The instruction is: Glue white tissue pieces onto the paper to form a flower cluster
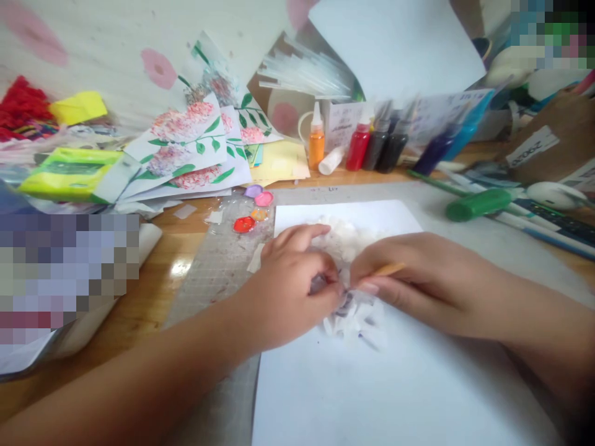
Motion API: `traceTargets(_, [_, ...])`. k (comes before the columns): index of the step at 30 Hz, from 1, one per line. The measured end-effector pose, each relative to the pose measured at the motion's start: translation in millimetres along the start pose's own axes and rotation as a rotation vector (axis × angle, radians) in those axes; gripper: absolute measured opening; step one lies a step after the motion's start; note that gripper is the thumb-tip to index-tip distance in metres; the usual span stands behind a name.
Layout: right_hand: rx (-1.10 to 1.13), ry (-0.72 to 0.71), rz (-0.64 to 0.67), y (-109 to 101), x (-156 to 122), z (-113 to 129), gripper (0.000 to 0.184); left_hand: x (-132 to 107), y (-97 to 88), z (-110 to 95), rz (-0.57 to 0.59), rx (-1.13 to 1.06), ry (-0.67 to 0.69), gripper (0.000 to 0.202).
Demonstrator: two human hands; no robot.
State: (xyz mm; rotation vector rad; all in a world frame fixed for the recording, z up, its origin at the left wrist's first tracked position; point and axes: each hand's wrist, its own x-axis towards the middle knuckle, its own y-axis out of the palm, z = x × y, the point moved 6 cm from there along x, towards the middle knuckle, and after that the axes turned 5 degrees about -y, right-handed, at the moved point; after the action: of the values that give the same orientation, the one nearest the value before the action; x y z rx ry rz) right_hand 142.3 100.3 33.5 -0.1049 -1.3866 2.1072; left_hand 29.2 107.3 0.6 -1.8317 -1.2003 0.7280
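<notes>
Now my left hand [292, 282] pinches paper scraps [356, 316] on the sheet [372, 390], while my right hand [413, 279] grips a stick [390, 269].

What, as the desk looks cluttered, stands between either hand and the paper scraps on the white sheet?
Nothing visible. The left hand and the right hand, holding a thin stick, touch the paper scraps; paint bottles stand behind.
</notes>
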Motion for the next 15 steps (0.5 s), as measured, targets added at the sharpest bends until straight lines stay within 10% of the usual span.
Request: traceTargets(15, [-0.064,0.017,0.083,11,4,1,0.027,1,-14.3,10,-0.142,-0.108,-0.031,0.012])
